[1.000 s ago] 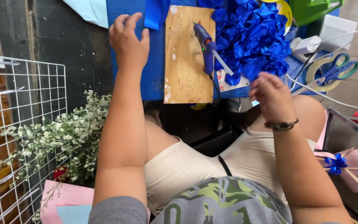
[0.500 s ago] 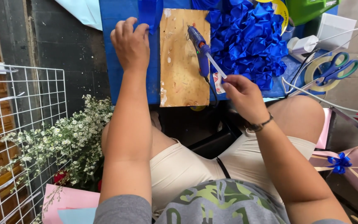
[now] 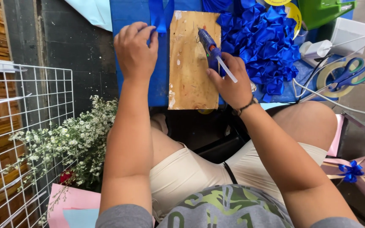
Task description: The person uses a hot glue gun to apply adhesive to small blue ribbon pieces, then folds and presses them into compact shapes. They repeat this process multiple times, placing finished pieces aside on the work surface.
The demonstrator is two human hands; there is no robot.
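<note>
My left hand (image 3: 135, 51) pinches a strip of blue ribbon (image 3: 160, 17) against the blue table top (image 3: 125, 14), just left of a worn wooden board (image 3: 191, 63). My right hand (image 3: 231, 80) closes around the handle of a blue glue gun (image 3: 210, 45) that lies on the board's right side, with a clear glue stick (image 3: 227, 69) poking out of its back. A heap of folded blue ribbon pieces (image 3: 267, 42) lies right beside the gun.
Scissors with teal handles (image 3: 353, 74) lie on a tape roll at the right, near white cables (image 3: 317, 90) and a white box (image 3: 351, 33). A white wire grid (image 3: 17, 126) and small white flowers (image 3: 70, 141) stand at the left. Pink paper (image 3: 70, 202) lies below; a pink wrap with a blue bow (image 3: 351, 171) sits at right.
My right hand moved up from my knee to the board and took hold of the glue gun. My left hand stayed on the ribbon strip.
</note>
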